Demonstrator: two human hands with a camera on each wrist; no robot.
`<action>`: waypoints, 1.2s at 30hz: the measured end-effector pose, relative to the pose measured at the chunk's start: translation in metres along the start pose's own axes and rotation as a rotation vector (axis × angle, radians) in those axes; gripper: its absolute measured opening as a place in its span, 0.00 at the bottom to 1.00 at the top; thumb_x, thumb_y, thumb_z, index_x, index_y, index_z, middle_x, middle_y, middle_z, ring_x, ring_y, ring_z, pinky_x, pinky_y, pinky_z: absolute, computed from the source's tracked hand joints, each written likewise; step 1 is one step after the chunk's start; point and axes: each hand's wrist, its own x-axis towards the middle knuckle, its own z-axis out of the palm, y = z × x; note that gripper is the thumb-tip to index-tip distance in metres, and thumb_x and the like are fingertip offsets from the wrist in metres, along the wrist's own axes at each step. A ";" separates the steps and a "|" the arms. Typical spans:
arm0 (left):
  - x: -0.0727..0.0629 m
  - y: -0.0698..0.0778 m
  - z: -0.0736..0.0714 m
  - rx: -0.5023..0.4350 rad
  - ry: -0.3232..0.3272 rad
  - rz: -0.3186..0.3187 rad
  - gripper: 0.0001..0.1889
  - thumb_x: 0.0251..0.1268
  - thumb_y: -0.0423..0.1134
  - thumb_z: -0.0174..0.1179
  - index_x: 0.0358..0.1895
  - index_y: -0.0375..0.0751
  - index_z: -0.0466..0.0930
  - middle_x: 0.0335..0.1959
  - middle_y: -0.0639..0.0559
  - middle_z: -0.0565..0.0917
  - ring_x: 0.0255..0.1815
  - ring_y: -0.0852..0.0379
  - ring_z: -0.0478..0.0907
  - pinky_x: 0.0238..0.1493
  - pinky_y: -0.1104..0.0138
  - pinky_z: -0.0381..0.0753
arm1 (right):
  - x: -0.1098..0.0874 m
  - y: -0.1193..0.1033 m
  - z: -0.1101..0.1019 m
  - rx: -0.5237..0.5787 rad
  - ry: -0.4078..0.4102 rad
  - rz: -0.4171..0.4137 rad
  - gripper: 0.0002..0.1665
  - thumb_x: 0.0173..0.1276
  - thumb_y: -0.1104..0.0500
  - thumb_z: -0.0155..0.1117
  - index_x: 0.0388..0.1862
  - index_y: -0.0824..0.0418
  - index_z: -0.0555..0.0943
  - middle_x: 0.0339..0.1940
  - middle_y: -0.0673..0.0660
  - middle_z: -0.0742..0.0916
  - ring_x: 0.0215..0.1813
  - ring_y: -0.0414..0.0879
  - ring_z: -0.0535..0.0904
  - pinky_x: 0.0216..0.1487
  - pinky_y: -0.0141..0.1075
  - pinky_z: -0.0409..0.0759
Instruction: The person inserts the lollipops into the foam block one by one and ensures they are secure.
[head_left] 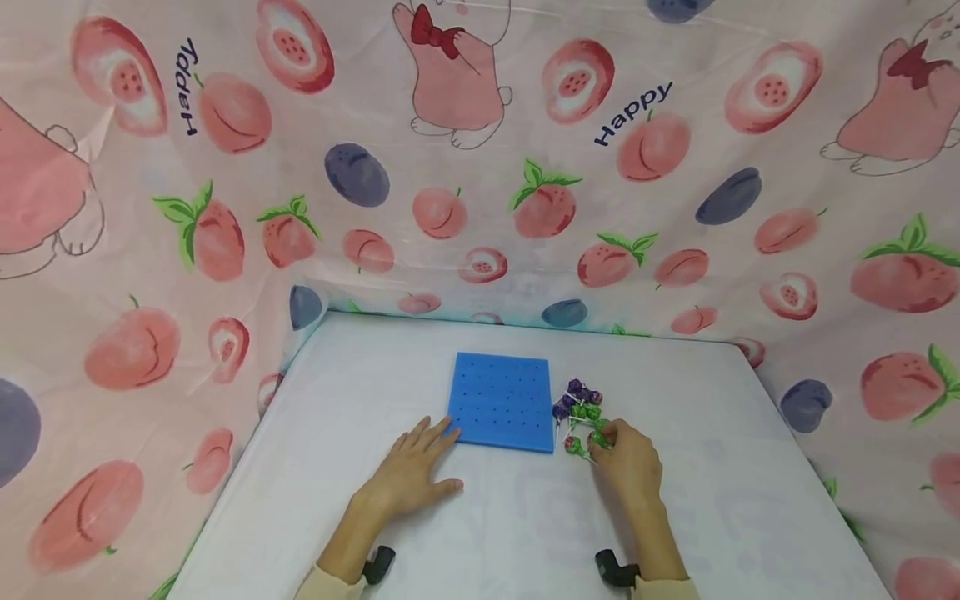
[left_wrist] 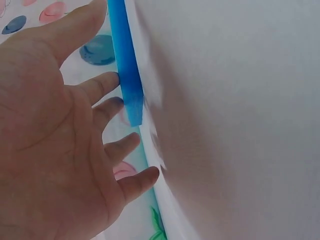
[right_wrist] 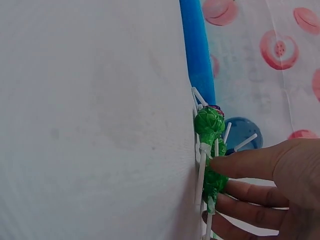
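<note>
A blue board point(head_left: 501, 402) dotted with small holes lies flat on the white table. At its lower left corner rests my left hand point(head_left: 408, 475), fingers spread and fairly straight; in the left wrist view, fingertips touch or nearly touch the board's edge point(left_wrist: 129, 75). To the right of the board is a small pile of lollipops, with purple-wrapped ones point(head_left: 575, 388) at the back and green-wrapped ones point(head_left: 573, 445) nearer me. My right hand point(head_left: 630, 467) pinches a green lollipop point(right_wrist: 215, 182) between thumb and fingers. Another green lollipop point(right_wrist: 209, 120) lies just beyond it, white stick showing.
White cloth point(head_left: 510, 533) covers the table. A fruit-patterned curtain point(head_left: 442, 283) surrounds its back and sides. Dark wrist-worn devices point(head_left: 617, 570) sit at both wrists, beside beige sleeves.
</note>
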 end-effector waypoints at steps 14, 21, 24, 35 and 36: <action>0.005 0.000 0.001 0.021 0.022 0.013 0.44 0.70 0.61 0.65 0.83 0.47 0.61 0.85 0.49 0.56 0.85 0.35 0.47 0.78 0.33 0.52 | 0.001 -0.006 -0.004 -0.004 0.040 -0.029 0.16 0.58 0.59 0.76 0.42 0.65 0.83 0.33 0.61 0.90 0.31 0.56 0.84 0.28 0.48 0.81; 0.003 -0.001 0.002 0.016 0.016 0.008 0.44 0.70 0.61 0.65 0.83 0.47 0.61 0.85 0.49 0.56 0.85 0.35 0.47 0.77 0.32 0.53 | -0.002 -0.008 -0.004 0.106 0.070 -0.031 0.17 0.58 0.60 0.77 0.41 0.65 0.79 0.29 0.60 0.89 0.28 0.51 0.84 0.26 0.42 0.78; 0.002 -0.002 0.002 0.018 0.016 0.007 0.43 0.70 0.62 0.64 0.82 0.48 0.62 0.85 0.50 0.57 0.85 0.35 0.47 0.77 0.32 0.53 | -0.002 -0.009 -0.003 0.145 0.089 -0.023 0.18 0.59 0.59 0.76 0.44 0.64 0.79 0.33 0.61 0.90 0.33 0.53 0.85 0.31 0.45 0.81; 0.001 -0.002 0.000 0.010 0.012 0.012 0.43 0.70 0.61 0.64 0.83 0.48 0.61 0.85 0.50 0.57 0.85 0.35 0.48 0.77 0.33 0.53 | 0.000 -0.013 -0.002 0.170 0.163 -0.163 0.20 0.62 0.59 0.76 0.54 0.60 0.89 0.38 0.59 0.89 0.40 0.54 0.81 0.36 0.42 0.75; 0.001 -0.002 -0.001 0.010 0.010 0.011 0.43 0.70 0.61 0.64 0.83 0.48 0.61 0.85 0.50 0.56 0.85 0.35 0.48 0.78 0.33 0.53 | 0.000 -0.015 -0.003 0.175 0.166 -0.175 0.19 0.62 0.59 0.76 0.53 0.60 0.90 0.38 0.58 0.89 0.40 0.53 0.81 0.36 0.41 0.74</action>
